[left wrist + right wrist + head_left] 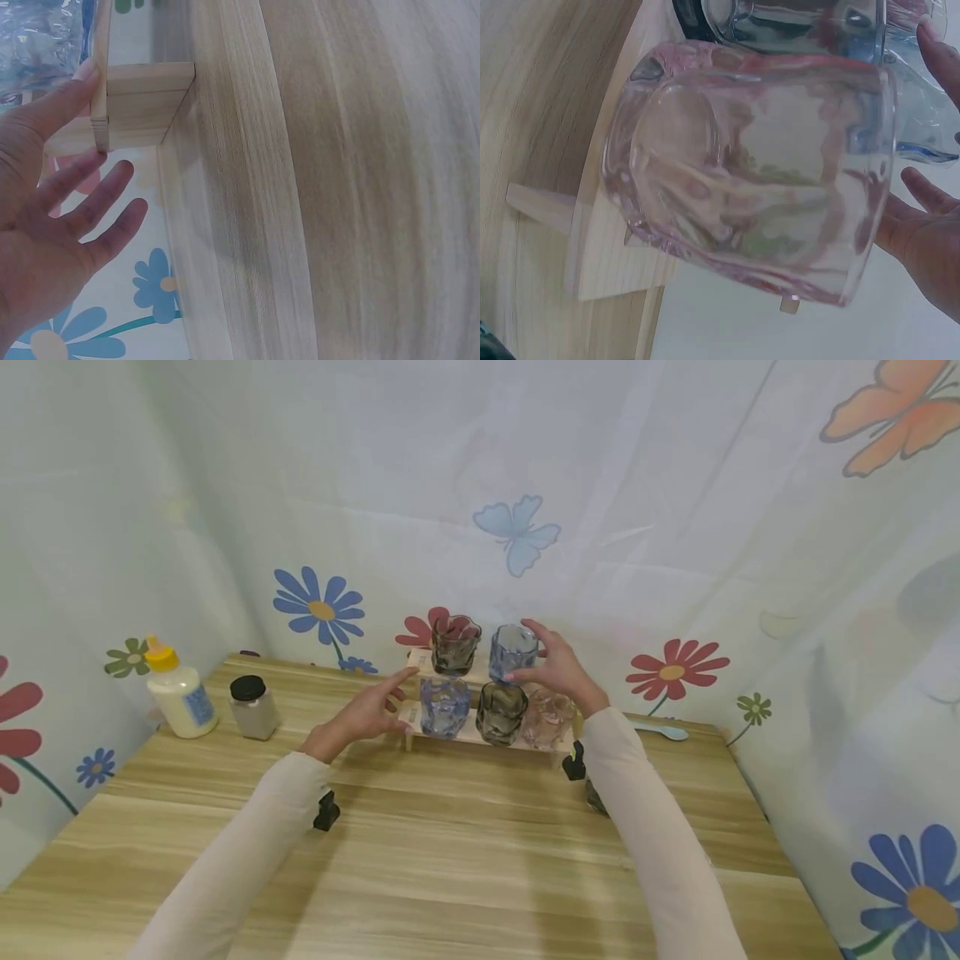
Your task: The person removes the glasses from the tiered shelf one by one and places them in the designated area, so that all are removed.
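Observation:
A two-step wooden rack (414, 714) bears ribbed, wavy drinking glasses. On its upper step stand a dark grey glass (455, 652) and a light blue glass (512, 647). My right hand (562, 672) grips the light blue glass from the right, thumb low in front and fingers at the far side. Below stand a violet-blue glass (444, 708), a smoky grey glass (501, 714) and a pink glass (757, 172), which fills the right wrist view. At the rack's left end, my left hand (367, 708) touches the wood with thumb and index finger, other fingers extended.
A glue bottle with a yellow cap (180, 693) and a black-lidded jar (253, 708) stand at the table's left. A pale blue spoon (663, 731) lies right of the rack. Another dark glass (595, 797) shows partly behind my right forearm. A flowered curtain (420, 485) hangs behind.

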`<state>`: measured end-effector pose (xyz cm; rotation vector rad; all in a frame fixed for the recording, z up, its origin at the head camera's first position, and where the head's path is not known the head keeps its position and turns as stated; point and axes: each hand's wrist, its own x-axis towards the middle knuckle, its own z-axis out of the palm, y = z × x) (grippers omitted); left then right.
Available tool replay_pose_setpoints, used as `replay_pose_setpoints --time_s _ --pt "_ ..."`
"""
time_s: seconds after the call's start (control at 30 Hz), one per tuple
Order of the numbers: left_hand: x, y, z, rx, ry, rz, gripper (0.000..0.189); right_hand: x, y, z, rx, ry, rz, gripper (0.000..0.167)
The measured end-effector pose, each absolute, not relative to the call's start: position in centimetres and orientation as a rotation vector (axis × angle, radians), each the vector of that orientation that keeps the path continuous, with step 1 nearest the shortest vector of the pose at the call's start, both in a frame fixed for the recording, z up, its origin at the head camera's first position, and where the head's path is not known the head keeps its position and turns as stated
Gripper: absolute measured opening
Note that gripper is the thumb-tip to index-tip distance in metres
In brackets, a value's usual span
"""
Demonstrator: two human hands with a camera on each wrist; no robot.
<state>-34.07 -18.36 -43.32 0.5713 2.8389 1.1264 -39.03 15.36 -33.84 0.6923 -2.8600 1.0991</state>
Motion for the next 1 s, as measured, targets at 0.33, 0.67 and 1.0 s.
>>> replay_pose_setpoints --time_s 0.33,0.67,1.0 --pt "-33.9 -18.5 -43.6 0.597 2.857 1.123 0.101 -39.7 14.3 -34.1 0.726 -2.847 1.019 0.097" --pt "-34.0 -18.3 -43.5 0.556 2.844 1.116 0.100 -40.1 13.6 -34.1 0.745 -2.863 1.014 0.097" --pt "-33.9 -18.4 -43.3 0.572 2.864 1.116 0.101 -40.3 13.2 -34.1 0.727 -2.870 1.042 0.098"
